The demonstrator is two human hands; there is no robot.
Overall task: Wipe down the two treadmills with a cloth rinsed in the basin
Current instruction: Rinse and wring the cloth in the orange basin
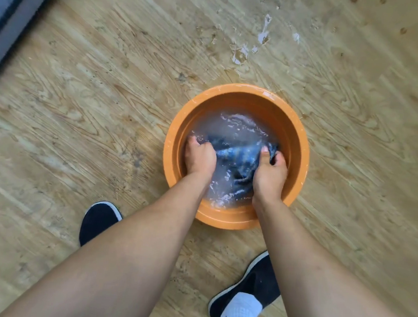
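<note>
An orange round basin (243, 96) stands on the wooden floor, holding cloudy, rippling water. A dark blue cloth (239, 154) lies in the water, stretched between both hands. My left hand (199, 156) grips the cloth's left end with fingers curled. My right hand (270, 172) grips its right end, thumb on top. Part of the cloth is under the water and blurred. A grey and dark edge of a treadmill (13, 15) shows at the top left corner.
Water puddles (243, 52) and splashes lie on the floor beyond the basin. My two dark shoes (98, 221) (259, 286) stand on the near side of the basin. Wooden floor (95, 99) surrounds everything.
</note>
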